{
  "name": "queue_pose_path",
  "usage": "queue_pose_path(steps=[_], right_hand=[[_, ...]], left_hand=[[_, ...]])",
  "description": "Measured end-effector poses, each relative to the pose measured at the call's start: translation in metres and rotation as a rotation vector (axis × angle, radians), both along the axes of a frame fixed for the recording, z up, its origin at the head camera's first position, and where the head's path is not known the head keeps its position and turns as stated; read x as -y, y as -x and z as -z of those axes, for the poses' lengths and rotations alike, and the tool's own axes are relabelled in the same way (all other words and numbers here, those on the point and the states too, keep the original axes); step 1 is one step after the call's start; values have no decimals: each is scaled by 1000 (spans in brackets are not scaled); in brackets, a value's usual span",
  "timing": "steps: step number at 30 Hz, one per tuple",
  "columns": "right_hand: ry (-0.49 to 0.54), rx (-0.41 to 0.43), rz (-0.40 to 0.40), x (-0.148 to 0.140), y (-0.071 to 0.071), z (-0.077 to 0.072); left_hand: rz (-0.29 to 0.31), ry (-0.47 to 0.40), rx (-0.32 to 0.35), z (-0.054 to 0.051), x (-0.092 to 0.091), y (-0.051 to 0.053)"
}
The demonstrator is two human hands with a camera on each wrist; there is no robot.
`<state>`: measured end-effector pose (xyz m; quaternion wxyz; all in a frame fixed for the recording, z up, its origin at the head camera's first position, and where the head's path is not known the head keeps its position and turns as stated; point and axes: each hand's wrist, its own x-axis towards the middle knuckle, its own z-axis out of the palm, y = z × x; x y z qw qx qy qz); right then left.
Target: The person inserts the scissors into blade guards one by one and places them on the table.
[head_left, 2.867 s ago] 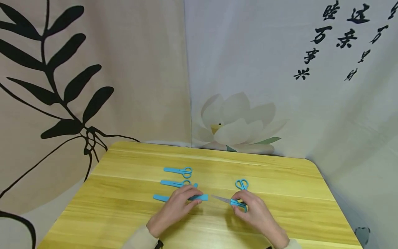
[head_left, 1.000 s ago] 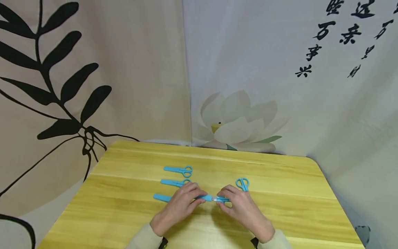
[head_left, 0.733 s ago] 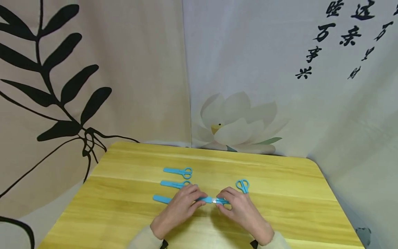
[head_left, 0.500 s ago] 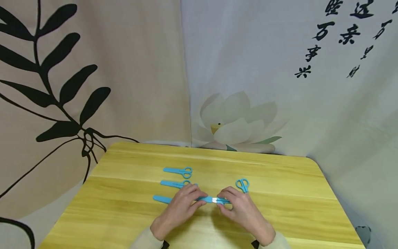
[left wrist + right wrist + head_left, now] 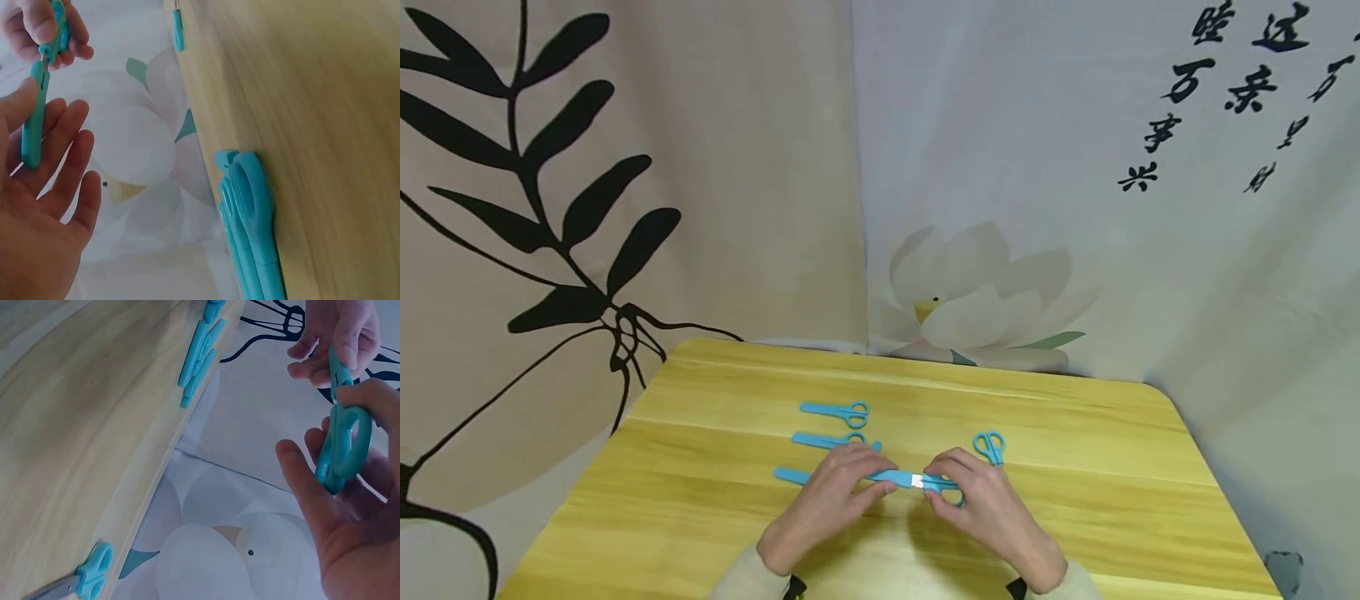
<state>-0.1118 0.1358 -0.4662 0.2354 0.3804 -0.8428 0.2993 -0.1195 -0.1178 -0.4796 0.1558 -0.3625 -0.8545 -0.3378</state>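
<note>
Head view: two hands over one table point(image 5: 1060, 467). Left hand point(image 5: 831, 492) pinches one blue sheath point(image 5: 895, 477); right hand point(image 5: 988, 500) pinches one pair of blue scissors point(image 5: 938, 482), blades partly in sheath, metal strip showing. Three sheathed scissors point(image 5: 829, 410) at left, lowest partly hidden; lone pair point(image 5: 992, 454) at right.

Left wrist view: outer fingers spread.

Right wrist view: lone pair's blades bare.

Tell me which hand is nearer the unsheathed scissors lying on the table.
Right. The right hand is just on the near side of those scissors; the left hand is farther off to their left.
</note>
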Motion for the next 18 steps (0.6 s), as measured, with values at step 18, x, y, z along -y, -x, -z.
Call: queue_pose_path(steps=[18], right_hand=[[-34, -44, 28, 8, 5, 0]], left_hand=[[-12, -14, 22, -1, 4, -4]])
